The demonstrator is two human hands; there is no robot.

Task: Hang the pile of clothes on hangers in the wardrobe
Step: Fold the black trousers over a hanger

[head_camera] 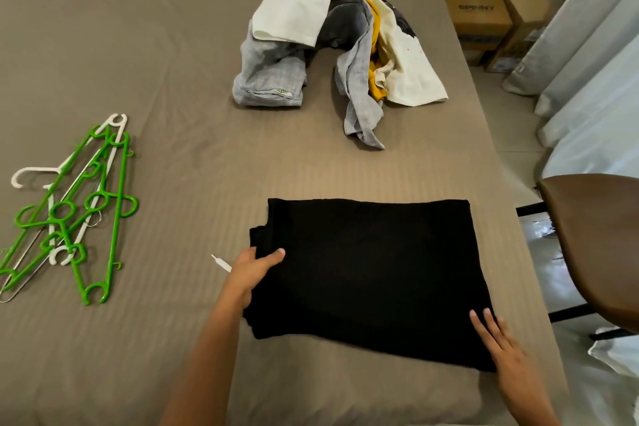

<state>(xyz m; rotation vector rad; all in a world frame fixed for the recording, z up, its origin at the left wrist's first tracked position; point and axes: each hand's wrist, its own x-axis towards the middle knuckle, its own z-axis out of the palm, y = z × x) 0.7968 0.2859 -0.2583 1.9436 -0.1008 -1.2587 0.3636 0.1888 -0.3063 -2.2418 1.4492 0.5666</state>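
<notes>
On garment [366, 273]: left fingers [271, 257] pinched, right fingers [480, 323] flat.

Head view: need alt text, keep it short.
A person's left hand grips the left edge of a folded black garment on a brown bed, while the right hand lies flat on its near right corner. Farther back sits a pile of clothes; green and white hangers lie at the left.

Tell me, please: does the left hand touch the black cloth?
Touching. The head view shows the left hand holding the left edge of the black cloth, with its thumb lying on top.
</notes>
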